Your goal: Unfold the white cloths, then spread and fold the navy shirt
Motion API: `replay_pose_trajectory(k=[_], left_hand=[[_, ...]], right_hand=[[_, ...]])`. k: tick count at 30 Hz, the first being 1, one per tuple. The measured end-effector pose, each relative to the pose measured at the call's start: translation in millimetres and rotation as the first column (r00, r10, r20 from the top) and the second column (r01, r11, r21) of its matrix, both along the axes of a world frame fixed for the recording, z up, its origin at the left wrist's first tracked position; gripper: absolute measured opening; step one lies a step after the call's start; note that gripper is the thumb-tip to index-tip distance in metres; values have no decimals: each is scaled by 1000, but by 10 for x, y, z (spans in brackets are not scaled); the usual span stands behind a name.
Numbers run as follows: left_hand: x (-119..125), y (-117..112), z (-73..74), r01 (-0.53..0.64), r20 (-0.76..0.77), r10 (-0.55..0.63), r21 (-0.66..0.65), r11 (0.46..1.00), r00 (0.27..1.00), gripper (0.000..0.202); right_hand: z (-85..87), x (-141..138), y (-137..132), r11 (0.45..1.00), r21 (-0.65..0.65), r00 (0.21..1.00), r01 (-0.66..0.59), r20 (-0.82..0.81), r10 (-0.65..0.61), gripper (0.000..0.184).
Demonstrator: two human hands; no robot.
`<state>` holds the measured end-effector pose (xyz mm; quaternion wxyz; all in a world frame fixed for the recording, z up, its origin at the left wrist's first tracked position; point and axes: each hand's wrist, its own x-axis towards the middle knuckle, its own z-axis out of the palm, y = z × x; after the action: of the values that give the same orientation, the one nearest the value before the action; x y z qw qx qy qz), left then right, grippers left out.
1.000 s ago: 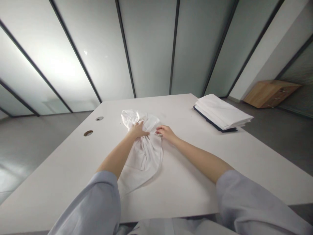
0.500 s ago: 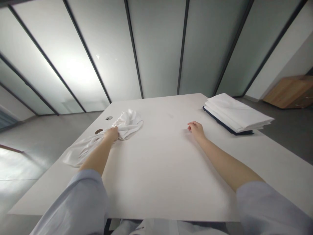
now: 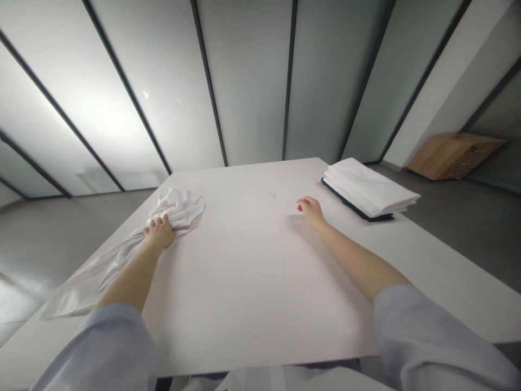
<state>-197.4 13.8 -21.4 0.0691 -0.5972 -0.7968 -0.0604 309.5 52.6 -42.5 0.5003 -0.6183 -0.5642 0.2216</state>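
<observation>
Cloth (image 3: 179,209) that lay bunched under both hands a second ago now sits at the surface's (image 3: 252,282) left edge, clamped in the left hand (image 3: 159,233); the right hand (image 3: 310,208), loosely curled and empty, rests just short of the folded stack (image 3: 368,187).

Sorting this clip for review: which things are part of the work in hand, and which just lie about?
In hand:
- left hand gripping the crumpled white cloth
- right hand, loosely curled, on the table

Lying about:
- folded white stack on a dark board
- wooden cabinet
</observation>
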Motion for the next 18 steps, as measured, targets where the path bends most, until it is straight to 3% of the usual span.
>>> replay_pose_trajectory(k=[3,7,9,11,13,15,18], left_hand=[[280,56,119,54,-95,-44,104,993,995,74],[872,69,231,393,-149,-368,200,898,918,65],[1182,42,167,512,-119,-499,141,847,858,61],[1450,5,29,588,-65,-585,50,807,808,59],[1641,-26,-133,619,-1,-619,-24,785,786,54],[1741,-38,-263,618,52,-616,-46,785,786,49],[1753,-18,-351,614,111,-608,-20,789,786,47]], right_hand=[[258,231,44,992,109,928,61,359,-96,19],[660,849,20,949,158,787,273,531,-315,27],[804,1230,-41,892,153,715,425,548,-434,34],[873,1603,-121,780,85,578,620,623,-527,41],[871,1920,-200,703,-52,548,709,669,-502,46],[829,2142,-267,684,-154,583,713,672,-456,43],[802,2265,-323,711,-125,572,692,695,-435,36]])
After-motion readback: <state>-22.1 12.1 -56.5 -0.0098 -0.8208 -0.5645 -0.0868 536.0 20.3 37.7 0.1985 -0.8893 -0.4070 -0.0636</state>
